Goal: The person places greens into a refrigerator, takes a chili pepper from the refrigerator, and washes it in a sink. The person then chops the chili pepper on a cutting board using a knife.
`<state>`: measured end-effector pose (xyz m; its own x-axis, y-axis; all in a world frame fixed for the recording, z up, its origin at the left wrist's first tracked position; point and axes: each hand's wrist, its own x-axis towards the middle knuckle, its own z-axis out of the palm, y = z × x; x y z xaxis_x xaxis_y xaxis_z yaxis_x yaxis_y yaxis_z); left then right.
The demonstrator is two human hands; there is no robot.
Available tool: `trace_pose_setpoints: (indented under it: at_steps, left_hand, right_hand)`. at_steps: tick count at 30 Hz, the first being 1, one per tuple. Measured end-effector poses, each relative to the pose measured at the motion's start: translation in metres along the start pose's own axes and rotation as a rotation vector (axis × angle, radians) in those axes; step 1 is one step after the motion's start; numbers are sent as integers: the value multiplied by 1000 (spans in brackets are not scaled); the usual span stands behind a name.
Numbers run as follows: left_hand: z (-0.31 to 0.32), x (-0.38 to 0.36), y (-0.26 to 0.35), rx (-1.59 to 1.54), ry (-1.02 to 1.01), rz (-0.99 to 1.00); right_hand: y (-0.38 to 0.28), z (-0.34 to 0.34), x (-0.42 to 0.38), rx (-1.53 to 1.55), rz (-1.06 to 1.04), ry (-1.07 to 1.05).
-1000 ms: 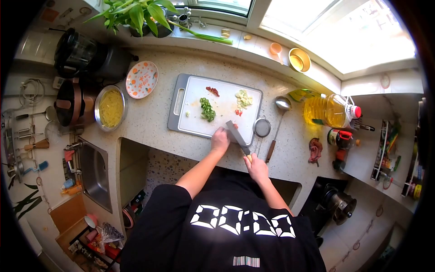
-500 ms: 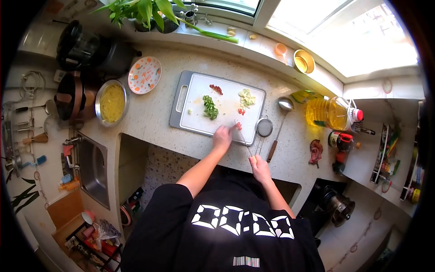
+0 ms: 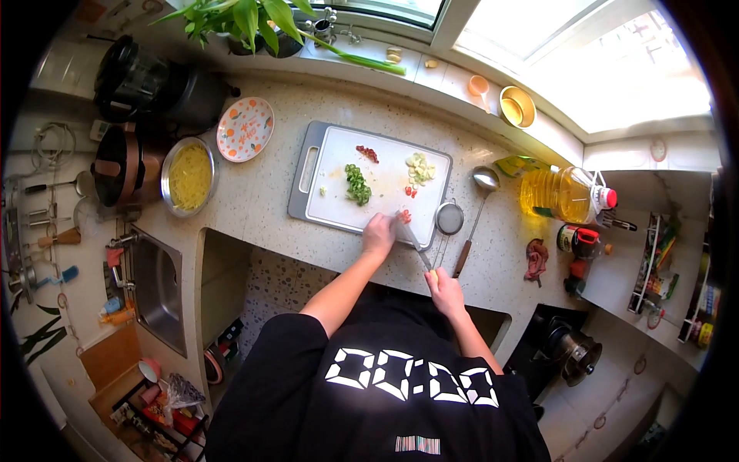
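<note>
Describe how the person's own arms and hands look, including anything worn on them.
Both the left hand and the right hand are ungloved, and the forearms are bare below black short sleeves. These belong to a black shirt printed with large white digital-style digits and a striped, barcode-like mark.

Kitchen, metal sink [image 3: 160, 292], speckled countertop [image 3: 254, 196], cooking oil bottle [image 3: 558, 192], ladle [image 3: 485, 179], cutting board [image 3: 385, 181]

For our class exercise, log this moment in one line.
right hand: gripping knife | left hand: beside knife, hold unclear | red pieces: on cutting board
</note>
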<state>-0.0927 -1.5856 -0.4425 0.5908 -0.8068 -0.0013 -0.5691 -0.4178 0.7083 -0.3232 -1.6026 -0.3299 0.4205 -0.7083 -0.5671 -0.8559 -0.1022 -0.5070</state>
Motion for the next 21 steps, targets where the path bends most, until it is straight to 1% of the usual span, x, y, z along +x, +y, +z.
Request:
trace_pose_setpoints:
  at_steps: [6, 11, 14, 17, 21]
  left_hand:
    - [-1, 0, 1, -21, 8, 33]
    - [3, -1, -7, 5, -46, 44]
    - [-1, -2, -4, -17, -72, 16]
    - [1, -5, -7, 25, -74, 51]
    - [-4, -9, -2, -24, -45, 36]
  right_hand:
    - [-10, 0, 0, -110, 41, 7]
    - [-17, 3, 7, -107, 38, -9]
    - [-11, 12, 10, -127, 55, -13]
    - [-14, 15, 11, -125, 65, -7]
    - [-13, 15, 11, -95, 51, -7]
